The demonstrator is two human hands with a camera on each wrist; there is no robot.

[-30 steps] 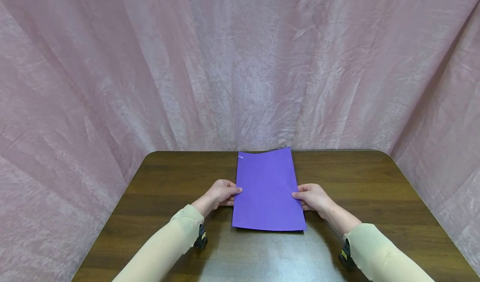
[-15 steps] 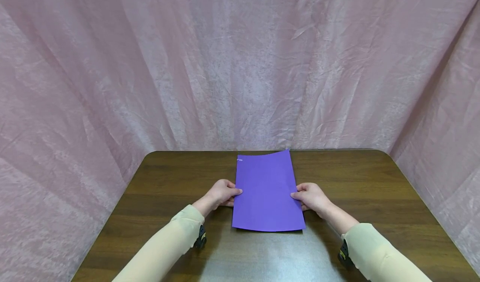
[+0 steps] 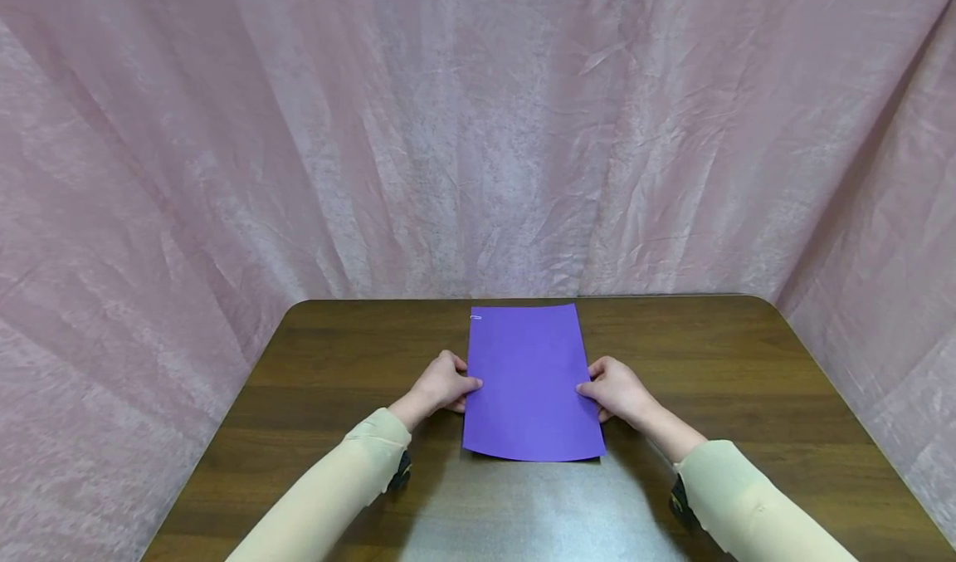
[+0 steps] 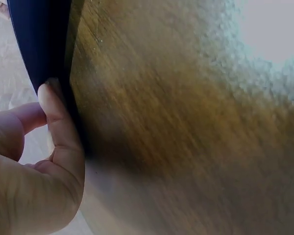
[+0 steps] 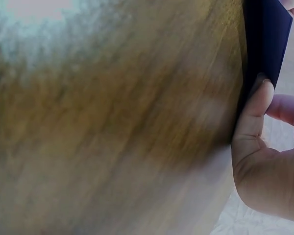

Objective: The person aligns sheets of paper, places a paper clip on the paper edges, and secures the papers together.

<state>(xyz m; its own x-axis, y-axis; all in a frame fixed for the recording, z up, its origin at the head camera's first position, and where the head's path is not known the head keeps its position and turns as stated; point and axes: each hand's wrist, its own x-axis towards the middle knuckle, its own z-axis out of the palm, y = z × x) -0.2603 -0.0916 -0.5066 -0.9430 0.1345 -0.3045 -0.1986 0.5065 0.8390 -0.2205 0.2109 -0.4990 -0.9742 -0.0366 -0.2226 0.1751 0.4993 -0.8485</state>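
A purple sheet of paper (image 3: 529, 379) lies lengthwise before me, with a small white paper clip (image 3: 475, 317) at its far left corner. On its left edge my left hand (image 3: 441, 384) pinches it, the thumb on top and the fingers under the edge. My right hand (image 3: 620, 391) pinches the right edge in the same way. The near edge bows slightly and casts a thin shadow. In both wrist views the sheet (image 4: 39, 44) appears as a dark band between thumb and fingers. How far it stands off the table cannot be told.
The brown wooden table (image 3: 358, 338) has rounded far corners and a glare patch near its front. Pink curtains (image 3: 523, 130) hang behind it and at both sides. A dark wrist device (image 3: 680, 500) sits at the right sleeve.
The sheet's far right corner has come down and the far edge now runs straighter. The right hand has shifted slightly left. Both hands keep their hold on the sheet.
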